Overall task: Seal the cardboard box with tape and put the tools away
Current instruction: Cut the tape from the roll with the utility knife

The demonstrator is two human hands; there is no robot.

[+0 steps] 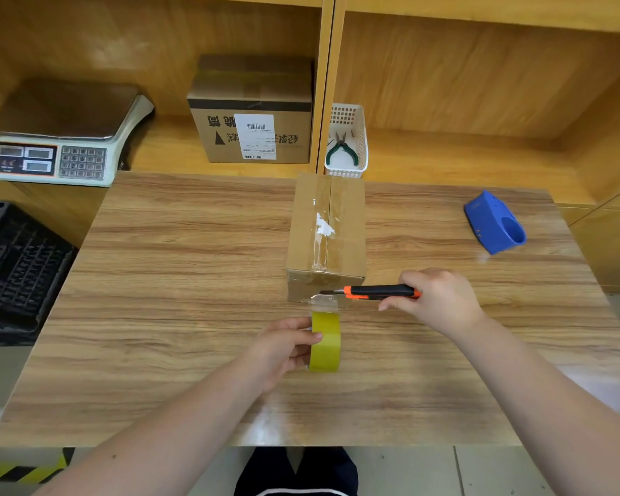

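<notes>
The small cardboard box (325,238) sits in the middle of the wooden table (179,266), a little toward 12 o'clock. A strip of clear tape runs along its top seam and down the near side. That strip goes on to the yellow tape roll (325,341), which stands on its edge at 6 o'clock from the box, just beside it.

The left hand (283,347) is wrapped around the roll, with the thumb on its outer face. The right hand (441,298) comes in from 3 o'clock and is closed around an orange and black knife (376,292). The knife's blade tip touches the tape strip right at the near bottom edge of the box.

At 2 o'clock on the table lies a blue tape holder (494,221), well apart from the box. Just past the box at 12 o'clock stands a white basket (361,137) with green pliers (341,149) inside. A bigger labeled box (253,112) sits at 11 o'clock on the shelf, and a weighing scale (63,134) sits at 10 o'clock.
</notes>
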